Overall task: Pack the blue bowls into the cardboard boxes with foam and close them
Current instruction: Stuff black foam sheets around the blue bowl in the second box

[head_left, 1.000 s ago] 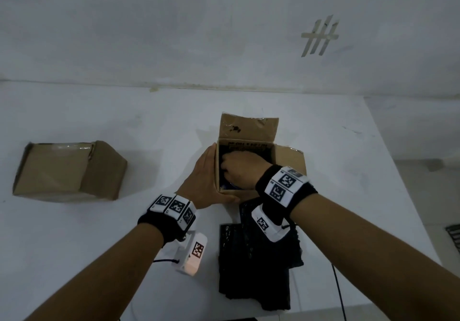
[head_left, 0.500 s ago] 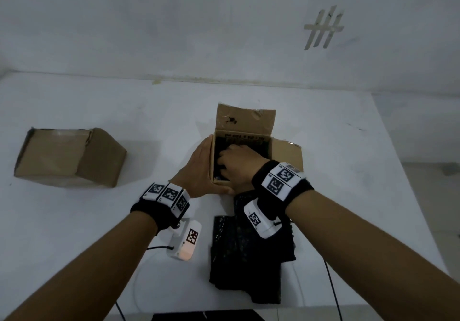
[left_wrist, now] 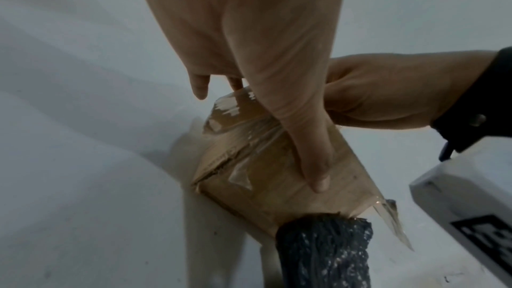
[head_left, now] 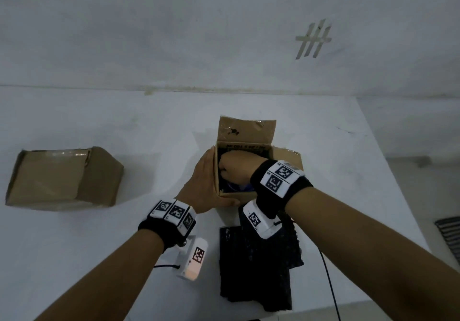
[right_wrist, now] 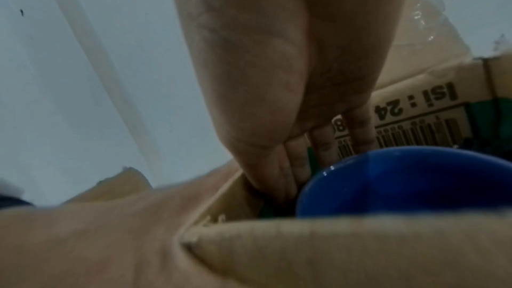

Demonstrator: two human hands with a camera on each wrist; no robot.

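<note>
Deeper now, the right hand (head_left: 235, 169) reaches into the open box (left_wrist: 279, 174) on the table (head_left: 124, 121), fingers straight beside the bowl (right_wrist: 410, 183) inside. Left hand (head_left: 202, 184) lies flat against the box's side. Bowl looks rigid, slick; take its rim.

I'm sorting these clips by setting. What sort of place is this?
Probably a bare packing or workshop station, not a home kitchen: a plain white table against a blank white wall, holding only two cardboard boxes, open and closed, and black foam pieces.
</note>
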